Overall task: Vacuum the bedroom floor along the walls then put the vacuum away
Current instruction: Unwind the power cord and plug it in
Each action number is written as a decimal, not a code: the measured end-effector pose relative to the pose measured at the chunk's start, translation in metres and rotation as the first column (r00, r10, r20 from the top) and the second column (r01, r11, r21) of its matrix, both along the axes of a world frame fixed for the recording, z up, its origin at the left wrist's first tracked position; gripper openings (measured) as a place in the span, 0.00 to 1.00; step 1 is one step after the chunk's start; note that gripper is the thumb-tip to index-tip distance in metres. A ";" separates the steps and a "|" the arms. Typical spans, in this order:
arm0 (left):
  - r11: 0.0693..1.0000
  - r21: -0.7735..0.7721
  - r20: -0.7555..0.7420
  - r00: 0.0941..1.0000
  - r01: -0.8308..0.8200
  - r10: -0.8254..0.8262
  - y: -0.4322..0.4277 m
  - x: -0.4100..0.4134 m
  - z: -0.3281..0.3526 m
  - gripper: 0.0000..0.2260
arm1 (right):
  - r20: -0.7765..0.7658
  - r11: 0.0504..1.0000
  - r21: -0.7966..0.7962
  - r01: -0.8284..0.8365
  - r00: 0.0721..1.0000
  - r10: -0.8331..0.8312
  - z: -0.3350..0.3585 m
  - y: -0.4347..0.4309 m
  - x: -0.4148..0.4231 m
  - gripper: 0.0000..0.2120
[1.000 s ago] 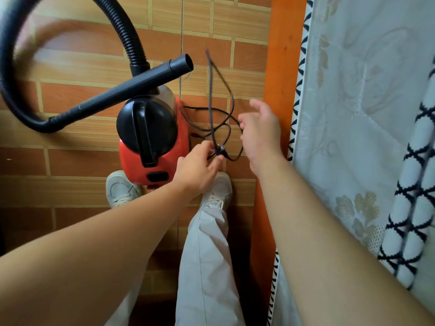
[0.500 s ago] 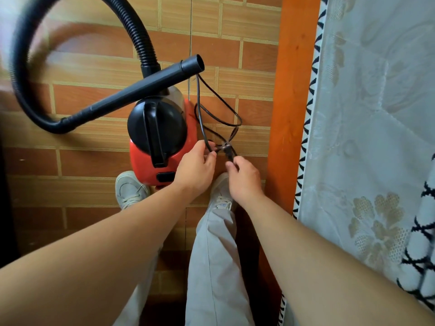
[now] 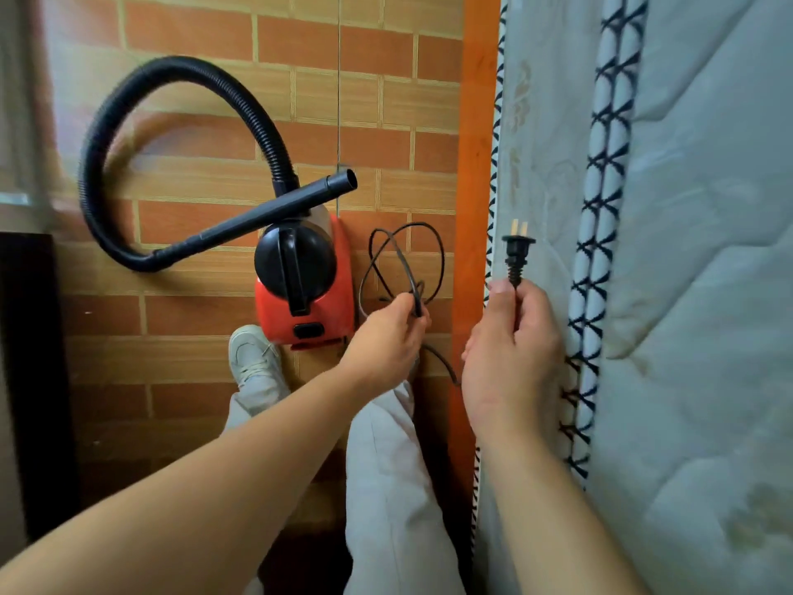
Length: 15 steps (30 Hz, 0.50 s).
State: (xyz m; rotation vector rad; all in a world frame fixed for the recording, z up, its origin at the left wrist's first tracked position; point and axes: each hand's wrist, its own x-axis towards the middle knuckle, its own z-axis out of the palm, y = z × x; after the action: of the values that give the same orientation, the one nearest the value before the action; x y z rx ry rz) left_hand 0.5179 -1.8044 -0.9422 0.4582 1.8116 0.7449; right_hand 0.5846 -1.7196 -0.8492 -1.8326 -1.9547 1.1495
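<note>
A small red and black vacuum (image 3: 326,302) stands on the brick-patterned floor by my feet. Its black ribbed hose (image 3: 128,122) arcs left, and the rigid nozzle tube (image 3: 274,208) lies across the vacuum's top. The black power cord (image 3: 403,259) loops loosely to the vacuum's right. My left hand (image 3: 386,337) pinches the cord's loops just right of the vacuum. My right hand (image 3: 510,350) holds the cord just below the two-pin plug (image 3: 517,246), which points up in front of the mattress edge.
An orange wooden bed frame (image 3: 474,165) runs along the right, with a quilted mattress (image 3: 708,294) beyond it. A dark piece of furniture (image 3: 30,358) stands at the left edge. My white shoe (image 3: 253,362) and light trousers are below the vacuum.
My right hand has pulled away from the left, to the right and up, drawing the plug end out of the cord bundle. The view has tilted up and back, so the vacuum sits lower.
</note>
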 end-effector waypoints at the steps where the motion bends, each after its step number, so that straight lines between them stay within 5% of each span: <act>1: 1.000 0.017 0.014 1.000 0.013 -0.014 0.003 0.002 0.016 0.04 | -0.034 1.000 0.015 0.009 0.999 -0.009 0.015 0.002 0.000 0.14; 5: 0.996 0.092 0.057 0.998 0.005 -0.010 0.007 0.008 0.078 0.04 | -0.156 1.000 0.006 0.026 0.987 -0.025 0.082 0.017 -0.002 0.12; 10: 0.971 0.115 0.112 0.974 -0.211 0.198 -0.006 0.004 0.160 0.05 | -0.272 0.999 -0.005 -0.033 0.962 0.030 0.187 0.040 -0.004 0.10; 13: 0.892 0.083 0.187 0.886 -0.445 0.425 -0.018 -0.007 0.215 0.07 | -0.349 0.995 0.006 -0.095 0.933 0.091 0.253 0.051 -0.003 0.10; 15: 0.773 0.042 0.286 0.749 -0.633 0.597 -0.028 -0.015 0.250 0.10 | -0.382 0.988 0.038 -0.152 0.911 0.155 0.300 0.058 -0.002 0.10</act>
State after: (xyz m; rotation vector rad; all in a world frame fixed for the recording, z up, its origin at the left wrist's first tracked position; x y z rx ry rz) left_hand 0.5026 -1.8328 -0.6926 -0.1831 1.6639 1.3288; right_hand 0.5830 -1.6618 -0.5496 -1.3370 -1.8874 1.4205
